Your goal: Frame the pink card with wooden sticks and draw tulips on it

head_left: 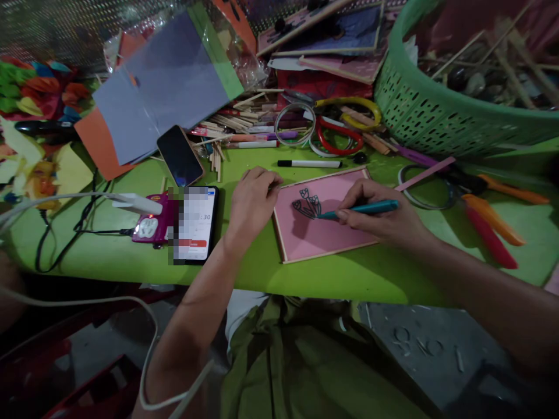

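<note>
A pink card (332, 238) with thin wooden strips along its edges lies on the green table. Dark line-drawn flowers (305, 203) show on its upper left part. A teal marker (371, 208) is pinched in my right hand (371, 206), its tip touching the card at the base of the flower stems. My left hand (255, 195) rests at the card's left edge with fingers curled, the fingertips against its upper left corner. Just above the card lies a white marker with a black cap (309, 164).
Left of my left hand are a lit phone (198, 227), a dark phone (180, 154) and a magenta power adapter (151, 224) with cables. Sticks, markers, tape rolls and scissors (336, 139) clutter the back. A green basket (419, 110) stands right; orange-handled tools (493, 218) lie below it.
</note>
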A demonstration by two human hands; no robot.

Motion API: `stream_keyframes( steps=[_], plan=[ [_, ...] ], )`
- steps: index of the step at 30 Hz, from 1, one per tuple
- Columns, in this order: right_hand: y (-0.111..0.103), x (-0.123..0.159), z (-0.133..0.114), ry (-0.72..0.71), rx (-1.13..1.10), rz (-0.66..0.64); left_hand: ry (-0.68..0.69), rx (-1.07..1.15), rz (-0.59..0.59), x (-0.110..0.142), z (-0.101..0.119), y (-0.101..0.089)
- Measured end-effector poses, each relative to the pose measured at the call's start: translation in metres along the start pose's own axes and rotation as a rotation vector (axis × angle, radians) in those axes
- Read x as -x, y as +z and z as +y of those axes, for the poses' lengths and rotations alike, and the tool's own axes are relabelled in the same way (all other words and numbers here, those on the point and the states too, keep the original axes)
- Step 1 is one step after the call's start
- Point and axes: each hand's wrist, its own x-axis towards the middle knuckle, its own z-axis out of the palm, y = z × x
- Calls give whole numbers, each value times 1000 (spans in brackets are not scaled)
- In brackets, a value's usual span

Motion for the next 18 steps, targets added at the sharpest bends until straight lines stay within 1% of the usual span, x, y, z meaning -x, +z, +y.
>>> stream_keyframes(
  steps=[4, 9, 15, 18],
  plan=[
    [0, 0, 1, 18, -5, 13, -9, 2, -12, 0, -1, 0],
    [0, 2, -1, 27, 5, 7, -1, 24, -9, 1, -1, 1],
    [1, 4, -3, 55, 12, -8, -24, 8, -22, 1, 3, 0],
    [2, 4, -2, 55, 3, -1, -9, 4, -21, 1, 2, 0]
  ],
)
